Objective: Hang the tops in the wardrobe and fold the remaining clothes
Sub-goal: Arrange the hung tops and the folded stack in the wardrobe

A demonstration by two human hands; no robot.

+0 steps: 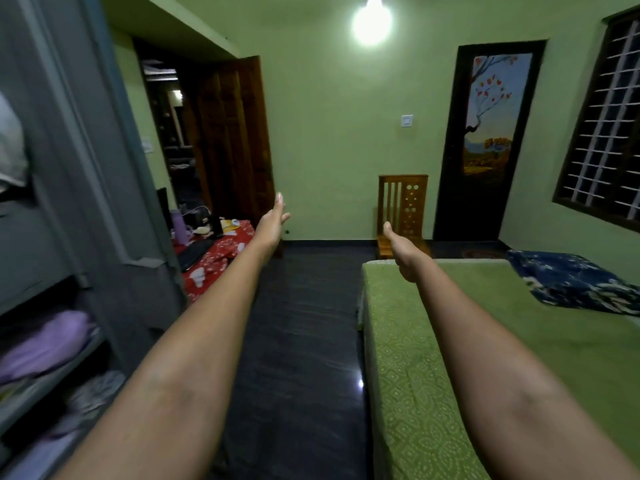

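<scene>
Both my arms stretch straight out in front of me at chest height. My left hand (272,223) is held out flat with straight fingers and holds nothing. My right hand (401,251) is also empty, thumb pointing up, its fingers hidden behind the palm. The grey wardrobe (104,188) stands at my left, its shelves holding folded clothes, among them a purple garment (45,344). A dark blue patterned cloth (571,282) lies crumpled on the green bed (485,341) at the right.
A dark floor strip runs between the wardrobe and the bed. A table with a red cloth (218,251), a purple bottle and small items stands past the wardrobe. A wooden chair (403,209) sits by the far wall. An open wooden door (235,140) is at the back left.
</scene>
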